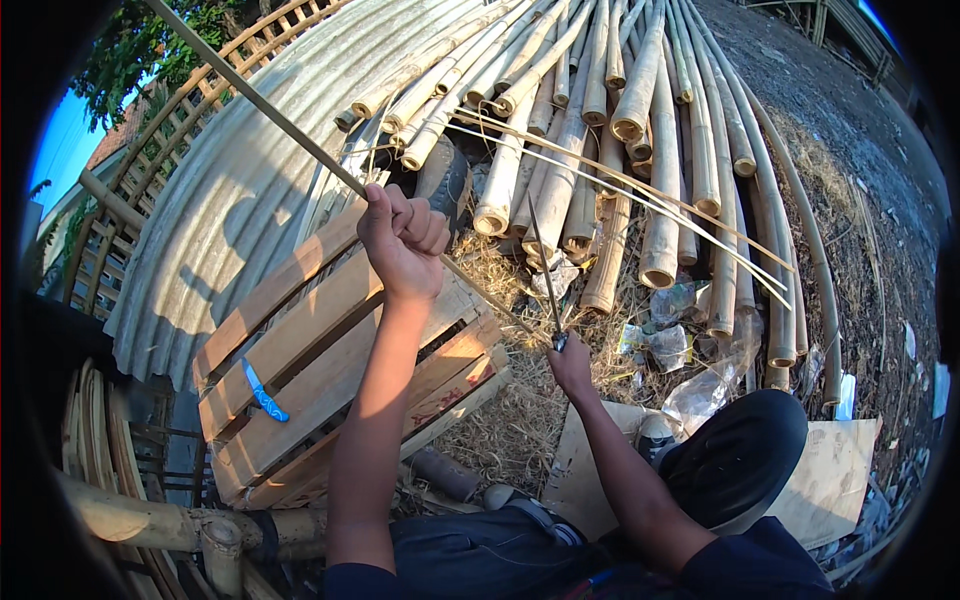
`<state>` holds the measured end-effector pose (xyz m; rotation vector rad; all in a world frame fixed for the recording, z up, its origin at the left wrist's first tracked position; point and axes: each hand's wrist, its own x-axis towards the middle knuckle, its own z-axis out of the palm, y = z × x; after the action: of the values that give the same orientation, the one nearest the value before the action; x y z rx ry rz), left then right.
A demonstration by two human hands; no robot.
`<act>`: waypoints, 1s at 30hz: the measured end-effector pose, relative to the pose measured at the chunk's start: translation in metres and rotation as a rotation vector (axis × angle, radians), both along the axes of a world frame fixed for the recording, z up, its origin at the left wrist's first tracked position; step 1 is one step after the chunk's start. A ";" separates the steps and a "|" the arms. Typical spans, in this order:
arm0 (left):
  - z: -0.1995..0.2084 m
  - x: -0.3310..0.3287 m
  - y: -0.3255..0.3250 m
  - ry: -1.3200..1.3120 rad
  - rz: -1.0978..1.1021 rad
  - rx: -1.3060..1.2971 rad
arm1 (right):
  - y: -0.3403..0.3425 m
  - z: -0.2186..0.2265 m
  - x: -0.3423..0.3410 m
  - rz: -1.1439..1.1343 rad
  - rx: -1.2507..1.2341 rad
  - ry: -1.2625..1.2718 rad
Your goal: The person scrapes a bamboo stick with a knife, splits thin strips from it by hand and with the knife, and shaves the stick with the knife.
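My left hand (403, 245) is closed round a long bamboo strip (270, 110). The strip slants from the upper left, through the fist, down towards my right hand (570, 365). That hand grips a long, narrow-bladed knife (545, 265) by its handle, blade pointing up and away. The strip's lower end comes close to the knife's handle; whether they touch I cannot tell. Under my left forearm stands a slatted wooden crate (300, 350). On its slats lies a curved blue piece (264, 392) with a pale pattern, perhaps a handle.
Bamboo poles (640, 110) are piled ahead, cut ends towards me, with thin split strips (640, 190) across them. Corrugated sheeting (210, 230) lies at left. Plastic scraps (670, 345) litter the dry grass. Cardboard (830, 470) lies by my bent knee; a bamboo frame (130, 515) is lower left.
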<state>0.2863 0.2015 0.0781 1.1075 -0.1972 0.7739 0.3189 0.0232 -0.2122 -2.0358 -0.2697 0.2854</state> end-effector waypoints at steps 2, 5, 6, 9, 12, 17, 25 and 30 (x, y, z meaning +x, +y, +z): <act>0.000 0.003 0.001 0.000 0.006 -0.016 | -0.006 -0.001 0.005 0.019 -0.045 -0.029; -0.004 0.005 0.009 -0.003 0.010 -0.021 | -0.012 0.019 -0.007 0.042 0.268 0.292; -0.003 0.005 0.011 -0.003 0.014 -0.019 | -0.009 0.038 -0.015 0.062 0.504 0.600; -0.003 0.010 0.014 -0.011 0.051 -0.044 | -0.005 0.091 -0.039 0.094 0.709 0.695; 0.003 0.020 0.006 0.008 0.001 -0.053 | -0.009 0.143 -0.059 0.175 0.869 0.837; 0.002 0.037 -0.010 -0.001 -0.183 0.033 | -0.012 0.124 -0.070 0.221 0.633 0.677; 0.001 0.034 -0.005 -0.012 -0.204 0.032 | -0.021 0.103 -0.077 0.140 0.524 0.822; 0.006 0.036 -0.025 0.029 -0.060 0.018 | -0.008 0.191 -0.064 0.243 0.682 0.672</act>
<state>0.3225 0.1765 0.0836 1.1245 -0.2132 0.7033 0.2548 0.0149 -0.0211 -1.1507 -0.1568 0.8746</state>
